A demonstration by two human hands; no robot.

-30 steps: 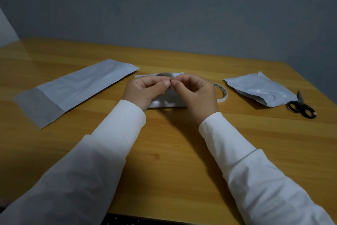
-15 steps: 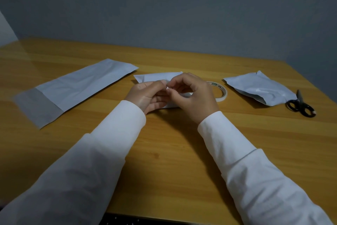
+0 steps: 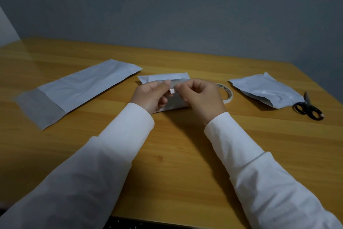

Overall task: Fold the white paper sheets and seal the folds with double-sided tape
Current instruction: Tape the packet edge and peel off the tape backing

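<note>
A folded white paper sheet [image 3: 163, 78] lies mid-table, mostly hidden behind my hands. My left hand [image 3: 151, 96] and my right hand [image 3: 201, 97] are held together just above it. Between their fingertips is a small white piece of tape [image 3: 172, 90], pinched from both sides. A roll of double-sided tape [image 3: 228, 93] lies flat just right of my right hand. A long, partly folded white sheet [image 3: 74, 89] lies at the left. Another folded, puffy white sheet [image 3: 267, 90] rests at the right.
Black scissors [image 3: 308, 110] lie at the far right beside the puffy sheet, near the table's right edge. The wooden table [image 3: 176, 154] stands against a grey wall. My white sleeves cover the near part of the table.
My hands have drawn slightly apart and lowered, and the small piece of tape now shows between the fingertips. The folded sheet under them is more exposed at its far edge.
</note>
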